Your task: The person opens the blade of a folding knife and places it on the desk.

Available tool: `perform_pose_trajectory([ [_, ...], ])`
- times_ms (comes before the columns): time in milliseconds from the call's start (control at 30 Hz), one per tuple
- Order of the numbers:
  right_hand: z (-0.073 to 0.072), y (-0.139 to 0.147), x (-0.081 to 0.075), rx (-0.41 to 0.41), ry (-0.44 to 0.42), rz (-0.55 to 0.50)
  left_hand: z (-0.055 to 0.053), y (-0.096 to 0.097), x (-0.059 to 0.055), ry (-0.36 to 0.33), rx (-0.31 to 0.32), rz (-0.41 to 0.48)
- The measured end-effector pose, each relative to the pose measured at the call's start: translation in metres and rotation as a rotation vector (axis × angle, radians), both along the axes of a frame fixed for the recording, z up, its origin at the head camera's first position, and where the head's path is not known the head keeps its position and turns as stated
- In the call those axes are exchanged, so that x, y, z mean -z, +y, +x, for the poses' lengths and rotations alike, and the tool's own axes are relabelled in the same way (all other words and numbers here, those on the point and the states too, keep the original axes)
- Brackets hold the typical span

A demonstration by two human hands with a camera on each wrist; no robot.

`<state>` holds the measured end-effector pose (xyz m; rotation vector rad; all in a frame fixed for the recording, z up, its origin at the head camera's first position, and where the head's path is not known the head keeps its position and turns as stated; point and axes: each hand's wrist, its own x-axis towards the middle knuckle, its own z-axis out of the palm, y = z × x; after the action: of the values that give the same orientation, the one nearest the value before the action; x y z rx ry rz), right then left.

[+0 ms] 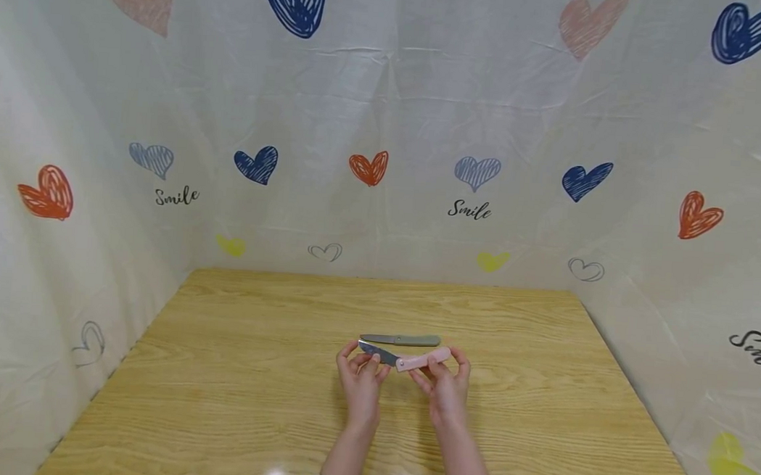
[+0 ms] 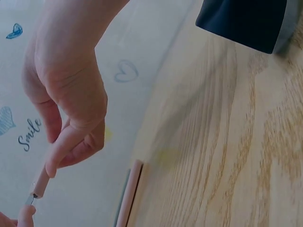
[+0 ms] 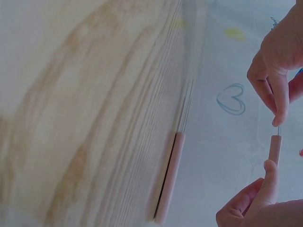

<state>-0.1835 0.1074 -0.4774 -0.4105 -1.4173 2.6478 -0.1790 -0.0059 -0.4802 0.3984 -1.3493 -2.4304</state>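
Note:
Held between both hands over the table is a folding knife [image 1: 414, 362] with a pink handle, its blade unfolded and angled slightly to the handle. My left hand [image 1: 362, 392] pinches the blade between thumb and fingers. At the other end, my right hand [image 1: 448, 398] grips the handle, its thumb on the near side. In the right wrist view, the left hand [image 3: 279, 56] holds the blade above the pink handle [image 3: 274, 146]. Just behind the hands lies a second knife [image 1: 407, 339], also unfolded, with a grey-green handle; its handle edge [image 3: 170, 177] looks pinkish in the right wrist view.
The wood-grain table [image 1: 241, 374] is bordered at the back and sides by a pale curtain [image 1: 421, 109] printed with hearts and "Smile". Two dark cylindrical things show near the forearms at the bottom of the head view; one dark cylinder [image 2: 244, 23] looms in the left wrist view.

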Motion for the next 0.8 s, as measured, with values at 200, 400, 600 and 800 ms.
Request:
perform_pose_trajectory([
  [200,0.000,-0.005,-0.001,0.033,-0.006,-0.036,0.002,0.003,0.003,0.024,-0.047,0.000],
  [400,0.002,-0.007,-0.001,0.043,-0.016,-0.076,0.002,0.004,0.005,0.023,-0.066,0.013],
  [600,0.002,-0.009,0.001,0.063,-0.032,-0.103,0.003,0.006,0.005,0.033,-0.085,0.032],
  [800,0.001,-0.011,0.003,0.081,-0.029,-0.131,0.002,0.007,0.006,0.023,-0.092,0.055],
])
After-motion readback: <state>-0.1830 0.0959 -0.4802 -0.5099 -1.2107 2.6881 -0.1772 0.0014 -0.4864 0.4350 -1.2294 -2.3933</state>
